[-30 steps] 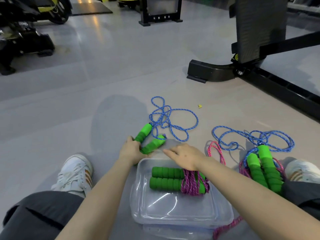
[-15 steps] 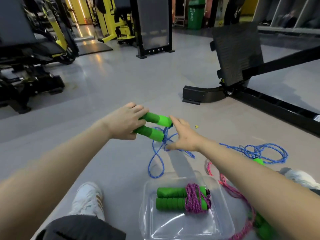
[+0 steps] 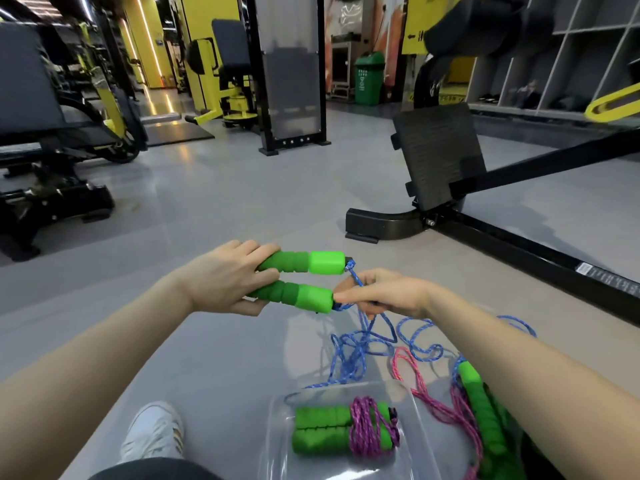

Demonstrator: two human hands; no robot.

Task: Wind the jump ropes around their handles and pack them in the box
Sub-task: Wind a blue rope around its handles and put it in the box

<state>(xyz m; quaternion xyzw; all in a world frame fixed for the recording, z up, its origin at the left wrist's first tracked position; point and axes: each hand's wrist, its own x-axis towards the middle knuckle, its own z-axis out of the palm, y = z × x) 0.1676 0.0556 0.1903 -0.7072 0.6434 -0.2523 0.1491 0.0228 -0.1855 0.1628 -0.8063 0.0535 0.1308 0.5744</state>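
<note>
At far left, gym machines (image 3: 52, 140): black and yellow frames are seen standing on the grey floor (image 3: 214, 202).
Shoe (image 3: 152, 434): white, is seen low on the floor, left of the box.
Left hand (image 3: 225, 282): is clenched round the dark foam ends of two green handles (image 3: 304, 296). Both are held above the floor, one over the other, with the light ends pointed right.
Right hand (image 3: 391, 294): blue rope (image 3: 360, 344) is pinched between thumb and fingers just at the lower handle's tip. The thumb tip is seen touching that tip.
Blue rope: is attached at both handle tips, is hung down from the pinch, and is piled unwound on the floor behind the box.
Box (image 3: 273, 441): clear plastic with an open top, is set on the floor below the hands, at bottom centre.
Wound set (image 3: 322, 431): a pair of green handles bound with pink-purple rope is laid inside the box, lengthwise left to right.
Pink rope (image 3: 426, 400): loose, is strewn on the floor right of the box.
Spare handles (image 3: 481, 407): green, are laid on the floor under the right forearm and tangled with pink and blue cord. Their count cannot be told.
Black machine base (image 3: 381, 225): is seen on the floor behind and right of the hands, with a tilted footplate (image 3: 436, 154).
</note>
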